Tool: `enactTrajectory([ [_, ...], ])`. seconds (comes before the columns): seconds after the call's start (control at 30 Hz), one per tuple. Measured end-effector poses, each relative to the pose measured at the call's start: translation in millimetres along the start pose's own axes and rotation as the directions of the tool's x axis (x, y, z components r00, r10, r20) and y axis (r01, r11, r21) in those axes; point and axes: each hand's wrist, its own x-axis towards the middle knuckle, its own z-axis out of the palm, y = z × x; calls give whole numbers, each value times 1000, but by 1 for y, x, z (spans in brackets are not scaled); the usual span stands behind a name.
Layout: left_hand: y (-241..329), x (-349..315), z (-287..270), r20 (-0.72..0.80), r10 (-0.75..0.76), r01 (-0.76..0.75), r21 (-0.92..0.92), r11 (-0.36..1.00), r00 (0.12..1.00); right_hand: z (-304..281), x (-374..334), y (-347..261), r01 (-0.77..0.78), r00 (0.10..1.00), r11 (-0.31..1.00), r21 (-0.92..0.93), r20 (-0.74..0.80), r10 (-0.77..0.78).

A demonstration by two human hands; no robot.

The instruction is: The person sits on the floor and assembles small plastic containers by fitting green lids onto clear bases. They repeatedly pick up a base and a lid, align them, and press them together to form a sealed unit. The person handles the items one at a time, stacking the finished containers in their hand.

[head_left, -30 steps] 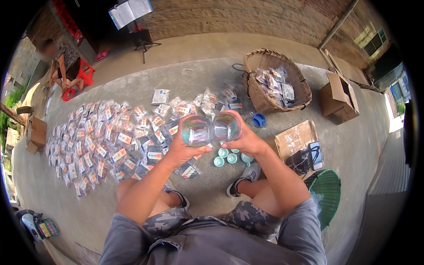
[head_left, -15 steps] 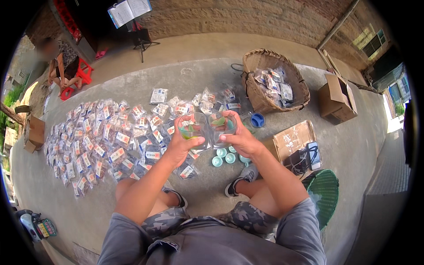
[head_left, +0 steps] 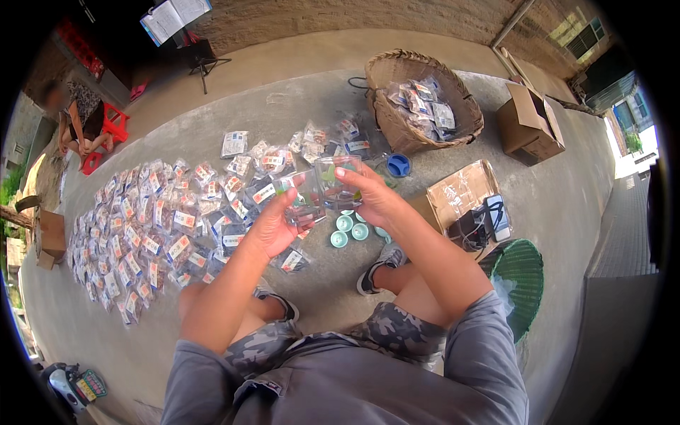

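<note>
My left hand (head_left: pixel 273 225) is wrapped round a clear drinking glass (head_left: pixel 305 200) with green marks on its side. In my right hand (head_left: pixel 370 197) is a second clear glass (head_left: pixel 331 185), also with green on it. The two glasses are held close together in front of me, tilted, with their sides showing; I cannot tell if they touch. Beneath them on the ground stand several small pale teal cups (head_left: pixel 339 239), partly hidden by the right glass and hand. Just beyond my right hand is a clear container with blue inside (head_left: pixel 398 165).
Many clear packets (head_left: pixel 152 227) cover the concrete at left. A wicker basket (head_left: pixel 460 92) holds more packets. At right are cardboard boxes (head_left: pixel 525 134), a phone (head_left: pixel 498 218) and a green basket (head_left: pixel 524 290). A person (head_left: pixel 81 127) sits far left near a music stand (head_left: pixel 202 60).
Both glasses have turned from showing their open rims to showing their sides. My right hand has moved up and slightly left, my left hand slightly left. The whole view has shifted a little.
</note>
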Motion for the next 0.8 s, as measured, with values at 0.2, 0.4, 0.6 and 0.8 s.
enactTrajectory([
  [0.2, 1, 0, 9, 11, 53, -53, 85, 995, 999, -4, 0, -2, -29, 999, 999, -30, -27, 28],
  [0.4, 4, 2, 6, -5, 13, -13, -28, 1000, 1000, 1, -2, -2, -33, 994, 998, -61, -104, 27],
  [0.6, 2, 2, 1, -135, -6, 0, -41, 999, 991, 6, -4, -1, -66, 994, 997, -49, -89, 62],
  [0.8, 1, 3, -7, -119, -22, 19, -28, 999, 993, 12, -8, -3, -51, 998, 999, -7, -34, 50],
])
